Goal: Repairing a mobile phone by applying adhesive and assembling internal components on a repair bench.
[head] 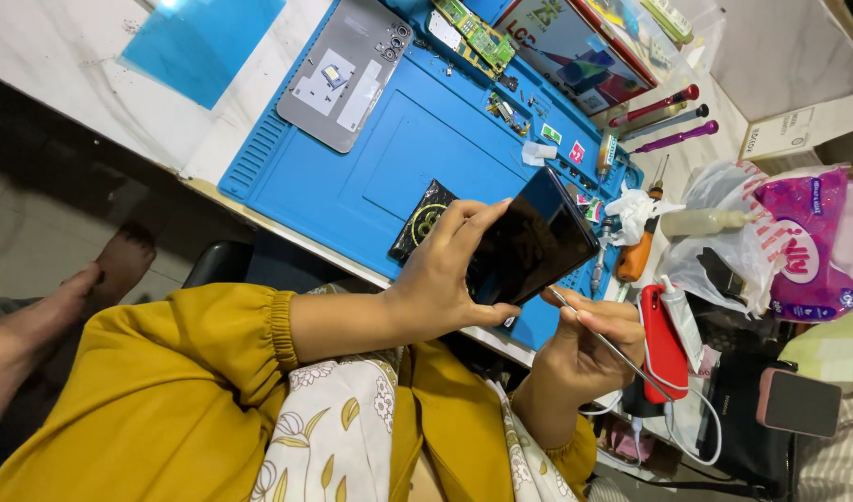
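One phone (531, 244), one metal tool (612, 346), three screwdrivers (663, 121)

Dark phone (531, 244) in left hand (445, 279), thin metal tool (605, 340) in right hand (589, 344), above blue mat (399, 158).

Dark phone screen (531, 244) mid-frame; purple-pink packet (807, 246) right.
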